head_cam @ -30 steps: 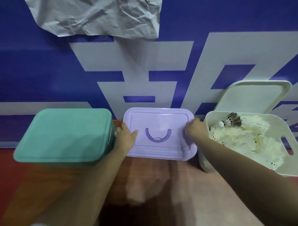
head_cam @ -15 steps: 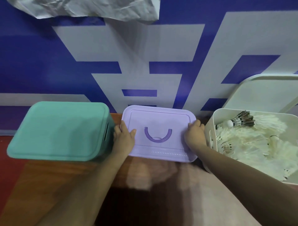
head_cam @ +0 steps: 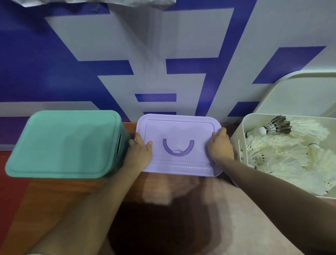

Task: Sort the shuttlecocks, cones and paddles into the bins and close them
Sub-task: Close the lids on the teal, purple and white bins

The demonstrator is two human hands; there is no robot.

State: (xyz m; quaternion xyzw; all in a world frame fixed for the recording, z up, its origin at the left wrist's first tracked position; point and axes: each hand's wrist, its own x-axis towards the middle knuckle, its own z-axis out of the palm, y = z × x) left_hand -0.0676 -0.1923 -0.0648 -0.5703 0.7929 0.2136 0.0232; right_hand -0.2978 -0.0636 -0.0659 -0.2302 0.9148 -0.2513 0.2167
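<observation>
Three bins stand in a row against the wall. The purple lid [head_cam: 179,131] with a darker curved handle lies flat over the middle bin. My left hand [head_cam: 140,151] grips its left edge, thumb on top, and my right hand [head_cam: 221,145] grips its right edge. A green bin [head_cam: 61,143] on the left has its lid on. On the right, a cream bin [head_cam: 236,138] stands open, filled with several white shuttlecocks [head_cam: 283,154] and one dark-feathered shuttlecock [head_cam: 276,126]. Its cream lid [head_cam: 301,94] leans against the wall behind it.
A blue and white banner wall [head_cam: 163,54] rises right behind the bins. The floor [head_cam: 163,209] in front is reddish brown, with red floor at the left edge. Crumpled grey paper [head_cam: 118,1] hangs at the top.
The view has come closer to the bins and shifted a little left. Both hands stay on the sides of the purple lid, which still lies on the middle bin.
</observation>
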